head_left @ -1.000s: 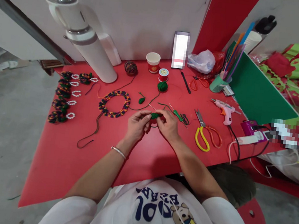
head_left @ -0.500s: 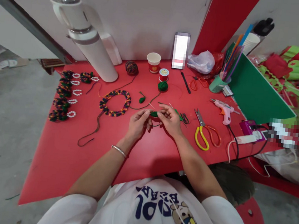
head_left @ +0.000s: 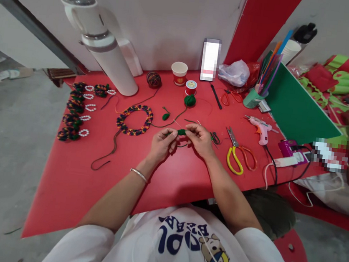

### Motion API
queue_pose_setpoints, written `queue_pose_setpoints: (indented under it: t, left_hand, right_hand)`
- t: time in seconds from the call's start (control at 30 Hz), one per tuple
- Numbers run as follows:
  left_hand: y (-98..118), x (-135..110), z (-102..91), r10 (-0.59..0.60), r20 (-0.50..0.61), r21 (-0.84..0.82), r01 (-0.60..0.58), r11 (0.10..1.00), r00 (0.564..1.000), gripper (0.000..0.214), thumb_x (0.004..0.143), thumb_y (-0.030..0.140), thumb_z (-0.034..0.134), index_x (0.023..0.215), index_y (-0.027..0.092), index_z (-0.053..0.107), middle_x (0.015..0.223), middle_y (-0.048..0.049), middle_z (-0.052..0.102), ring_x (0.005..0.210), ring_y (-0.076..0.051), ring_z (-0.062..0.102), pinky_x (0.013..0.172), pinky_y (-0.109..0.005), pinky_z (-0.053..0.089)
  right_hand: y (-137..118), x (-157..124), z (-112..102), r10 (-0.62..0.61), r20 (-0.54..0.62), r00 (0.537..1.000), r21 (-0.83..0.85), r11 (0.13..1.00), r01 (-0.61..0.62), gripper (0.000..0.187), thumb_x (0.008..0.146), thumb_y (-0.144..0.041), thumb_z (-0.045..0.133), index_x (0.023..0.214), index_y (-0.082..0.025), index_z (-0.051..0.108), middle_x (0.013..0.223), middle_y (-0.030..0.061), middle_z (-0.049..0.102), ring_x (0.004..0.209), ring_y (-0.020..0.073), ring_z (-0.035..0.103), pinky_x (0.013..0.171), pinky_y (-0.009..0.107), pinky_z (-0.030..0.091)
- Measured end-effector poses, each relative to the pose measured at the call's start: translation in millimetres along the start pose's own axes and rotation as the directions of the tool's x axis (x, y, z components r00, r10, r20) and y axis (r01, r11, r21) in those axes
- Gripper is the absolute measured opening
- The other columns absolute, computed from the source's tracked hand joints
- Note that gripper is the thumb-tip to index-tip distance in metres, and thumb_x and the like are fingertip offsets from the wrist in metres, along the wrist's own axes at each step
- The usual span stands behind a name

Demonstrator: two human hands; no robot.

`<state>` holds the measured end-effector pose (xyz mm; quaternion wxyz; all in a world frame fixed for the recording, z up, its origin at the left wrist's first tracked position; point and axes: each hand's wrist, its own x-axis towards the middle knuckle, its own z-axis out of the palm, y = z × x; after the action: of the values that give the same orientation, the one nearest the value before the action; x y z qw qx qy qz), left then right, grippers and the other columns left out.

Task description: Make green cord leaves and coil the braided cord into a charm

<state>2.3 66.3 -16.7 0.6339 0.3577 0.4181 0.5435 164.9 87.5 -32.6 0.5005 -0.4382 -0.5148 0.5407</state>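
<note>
- Green yarn piece [head_left: 181, 132] is held between the person's two hands, just above the red table [head_left: 70, 182]; its body looks compact and thick, so I judge that a good part of it is worked.
- The left hand [head_left: 162, 143] pinches the piece's left end between thumb and forefinger, with the other fingers curled beneath.
- The right hand [head_left: 200, 140] pinches the right end between thumb and fingertips, the remaining fingers bent and lifted.
- A thin pale shaft [head_left: 177, 123] slants just beyond the left fingertips; I cannot tell whether it is a needle or a hook, or whether it passes through the piece.
- A dark loose strand [head_left: 181, 146] shows below the piece; if it belongs to it, that end is neither trimmed nor tucked away.
- Beyond the hands lies the green yarn ball [head_left: 189, 101] with its yarn trailing over the table; whether it joins the held piece is unclear.
- A smaller green piece [head_left: 165, 116] with a short tail lies apart from the hands and seems made up.
- To the left, the multicoloured ring [head_left: 148, 124] is closed all round, though a long dark cord [head_left: 115, 145] trails from it, unfinished to my eye.
- Farther left, six multicoloured bundles [head_left: 69, 133] lie beside white bead loops [head_left: 84, 132]; these look furthest along.
- The large scissors [head_left: 235, 143] rest unheld on the right.
</note>
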Motion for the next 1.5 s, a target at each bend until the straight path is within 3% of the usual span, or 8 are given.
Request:
queue_pose_setpoints:
  t: [0.17, 0.33, 0.5, 0.77, 0.97, 1.23, 1.37, 1.5]
  left_hand:
    - [2.8, 3.5, -1.4, -0.060, -0.002, -0.024, 0.060, 0.998, 0.998, 0.055, 0.074, 0.065, 0.080, 0.092, 0.015, 0.065, 0.064, -0.0042, 0.072, 0.034, -0.010, 0.052, 0.029, -0.019, 0.033]
    - [-2.0, 2.4, -0.9, 0.009, -0.057, -0.002, -0.009, 1.000, 0.998, 0.051, 0.065, 0.048, 0.090, 0.095, 0.016, 0.064, 0.061, -0.0012, 0.071, 0.040, -0.014, 0.060, 0.033, -0.022, 0.044]
    - [-3.6, -0.2, 1.0, 0.039, -0.065, 0.058, -0.035, 0.998, 0.997, 0.054, 0.068, 0.040, 0.088, 0.109, 0.015, 0.063, 0.060, 0.0010, 0.071, 0.035, -0.013, 0.055, 0.034, -0.023, 0.047]
    - [-3.6, -0.7, 2.2, 0.025, -0.084, 0.084, -0.018, 0.996, 0.996, 0.048, 0.068, 0.044, 0.088, 0.098, 0.014, 0.066, 0.056, -0.0002, 0.069, 0.034, -0.013, 0.055, 0.033, -0.023, 0.046]
    - [-1.0, -1.8, 3.8, 0.010, -0.046, 0.107, -0.005, 0.994, 0.999, 0.049, 0.072, 0.055, 0.085, 0.092, 0.013, 0.069, 0.056, -0.0020, 0.068, 0.039, -0.014, 0.060, 0.032, -0.022, 0.045]
    - [-2.0, -1.3, 1.8, 0.007, -0.043, 0.155, 0.000, 0.988, 0.999, 0.037, 0.071, 0.041, 0.084, 0.090, 0.013, 0.068, 0.051, 0.0001, 0.065, 0.033, -0.012, 0.053, 0.033, -0.022, 0.044]
    - [-2.7, -0.1, 1.6, 0.009, -0.054, 0.100, -0.004, 0.995, 0.998, 0.040, 0.070, 0.039, 0.083, 0.097, 0.015, 0.066, 0.052, 0.0017, 0.066, 0.032, -0.012, 0.052, 0.032, -0.022, 0.044]
    - [-2.5, 1.0, 0.8, -0.006, -0.047, 0.062, 0.009, 0.998, 0.999, 0.044, 0.070, 0.040, 0.082, 0.103, 0.014, 0.066, 0.052, 0.0014, 0.066, 0.034, -0.015, 0.056, 0.032, -0.023, 0.044]
  right_hand:
    - [0.9, -1.4, -0.9, -0.019, 0.027, 0.999, -0.019, 1.000, 0.019, 0.035, 0.085, -0.044, 0.075, 0.113, -0.023, 0.072, 0.106, 0.0040, 0.075, 0.068, 0.0115, 0.066, 0.052, 0.023, 0.056]
    - [1.3, -2.5, -0.7, -0.065, 0.074, 0.995, -0.046, 0.997, 0.069, 0.030, 0.083, -0.031, 0.071, 0.111, -0.022, 0.073, 0.114, 0.0068, 0.076, 0.095, 0.0182, 0.073, 0.074, 0.030, 0.064]
    - [2.1, -2.6, -0.7, -0.009, 0.060, 0.998, 0.041, 0.999, 0.007, 0.039, 0.078, -0.027, 0.069, 0.117, -0.022, 0.070, 0.122, 0.0088, 0.075, 0.110, 0.0229, 0.072, 0.074, 0.031, 0.066]
    - [4.3, -3.1, -0.7, 0.077, 0.013, 0.997, 0.033, 0.996, -0.077, 0.044, 0.081, -0.042, 0.075, 0.120, -0.023, 0.069, 0.115, 0.0077, 0.075, 0.082, 0.0171, 0.072, 0.052, 0.024, 0.059]
    - [5.9, -1.8, -0.8, 0.030, -0.009, 1.000, -0.036, 0.999, -0.030, 0.037, 0.082, -0.041, 0.075, 0.114, -0.022, 0.072, 0.101, 0.0056, 0.076, 0.083, 0.0167, 0.073, 0.058, 0.024, 0.062]
    - [5.0, -3.0, -1.6, 0.078, 0.006, 0.997, 0.005, 0.997, -0.078, 0.038, 0.088, -0.041, 0.066, 0.122, -0.024, 0.069, 0.115, 0.0084, 0.076, 0.078, 0.0160, 0.075, 0.049, 0.021, 0.056]
    - [6.6, -2.8, -1.2, 0.033, 0.030, 0.999, -0.063, 0.998, -0.031, 0.035, 0.087, -0.031, 0.063, 0.121, -0.024, 0.070, 0.114, 0.0079, 0.078, 0.083, 0.0171, 0.076, 0.061, 0.026, 0.061]
    - [3.3, -3.3, 0.3, -0.132, 0.038, 0.991, -0.239, 0.961, 0.137, 0.030, 0.084, -0.023, 0.066, 0.111, -0.022, 0.076, 0.107, 0.0068, 0.080, 0.095, 0.0193, 0.076, 0.083, 0.034, 0.063]
